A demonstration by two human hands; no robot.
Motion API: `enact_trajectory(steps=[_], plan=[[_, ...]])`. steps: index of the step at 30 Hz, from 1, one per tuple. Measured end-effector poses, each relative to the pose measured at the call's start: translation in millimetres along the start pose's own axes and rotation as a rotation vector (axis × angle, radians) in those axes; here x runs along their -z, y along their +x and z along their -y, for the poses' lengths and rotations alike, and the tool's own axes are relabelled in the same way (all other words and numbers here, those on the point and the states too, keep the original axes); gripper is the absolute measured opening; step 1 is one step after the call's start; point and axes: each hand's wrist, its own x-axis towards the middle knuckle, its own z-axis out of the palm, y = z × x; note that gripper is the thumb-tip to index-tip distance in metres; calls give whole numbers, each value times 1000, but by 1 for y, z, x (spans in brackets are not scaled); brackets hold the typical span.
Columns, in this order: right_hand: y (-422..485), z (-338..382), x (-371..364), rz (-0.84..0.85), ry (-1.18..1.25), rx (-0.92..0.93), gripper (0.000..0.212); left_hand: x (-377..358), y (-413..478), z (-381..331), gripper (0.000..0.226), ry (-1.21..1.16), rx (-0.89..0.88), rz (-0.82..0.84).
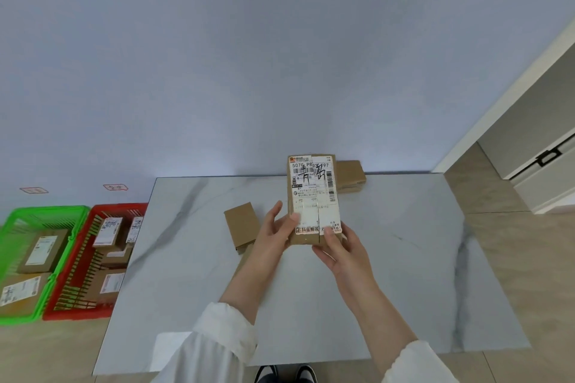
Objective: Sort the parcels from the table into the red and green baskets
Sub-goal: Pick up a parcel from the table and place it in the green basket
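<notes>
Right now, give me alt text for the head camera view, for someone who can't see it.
The left hand and right hand hold a labelled parcel upright over a marble table, where plain boxes lie. A green basket and red basket, both holding parcels, sit on the floor at left.

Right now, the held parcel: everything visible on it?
The held parcel is a flat brown cardboard box, upright, face toward the camera, above the table. A white label with barcodes and black handwritten characters covers the face, split by a vertical seam. The left hand and right hand grip its lower end.
</notes>
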Motion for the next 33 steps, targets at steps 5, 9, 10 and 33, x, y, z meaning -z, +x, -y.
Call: enact_trajectory(steps=[5, 9, 10, 33], plan=[[-1, -2, -1, 18, -37, 27, 52, 1, -14, 15, 49, 0, -55, -34], [1, -13, 0, 112, -126, -4, 58, 10, -25, 22, 49, 13, -81, -79], [2, -17, -1, 140, -153, -9, 63, 16, -28, 25, 51, 13, -82, -102], [-135, -180, -305, 696, -381, -159, 41, 314, -249, 32, 33, -290, -256, -769]])
